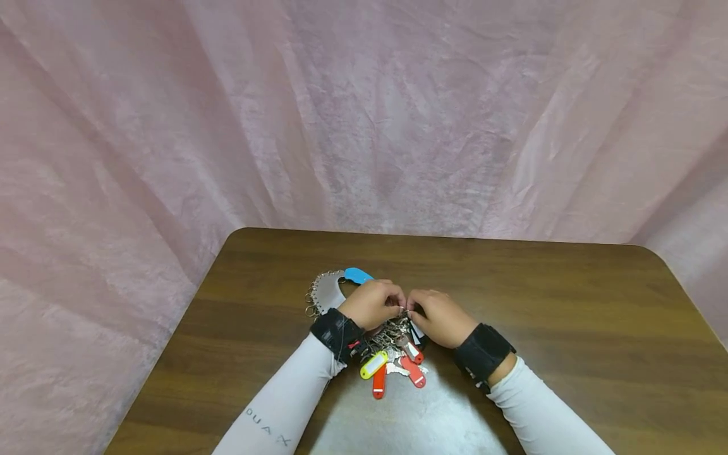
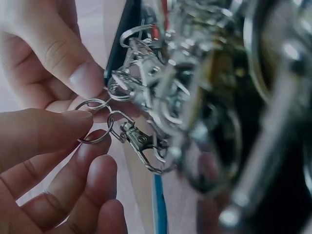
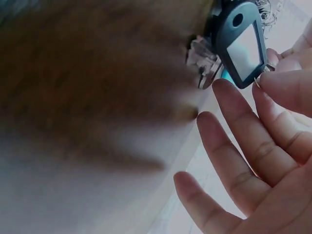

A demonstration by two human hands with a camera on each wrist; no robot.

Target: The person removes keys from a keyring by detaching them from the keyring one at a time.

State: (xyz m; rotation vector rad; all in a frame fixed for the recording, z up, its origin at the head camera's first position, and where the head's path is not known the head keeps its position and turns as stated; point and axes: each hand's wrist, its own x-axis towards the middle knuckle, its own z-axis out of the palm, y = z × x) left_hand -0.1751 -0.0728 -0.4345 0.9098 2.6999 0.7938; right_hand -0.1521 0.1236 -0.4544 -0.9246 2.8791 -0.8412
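My left hand (image 1: 372,305) pinches a thin metal split ring (image 2: 97,142) between thumb and finger. That ring links to a small swivel clasp (image 2: 139,140). Facing it, my right hand (image 1: 443,318) pinches metal at the same linked rings, its thumb tip close to the left fingers; its other fingers spread loosely in the right wrist view. A black key tag (image 3: 226,39) with a white label hangs by the right fingertips. Below both hands lies a bunch of keys and clasps (image 1: 387,338), with a yellow tag (image 1: 373,365) and several red tags (image 1: 379,382).
A grey curved plate (image 1: 327,291) edged with small rings lies beyond the left wrist, with a blue part (image 1: 358,275) at its end. Everything is on a brown wooden table (image 1: 569,303). A pink curtain (image 1: 398,114) hangs behind the far edge.
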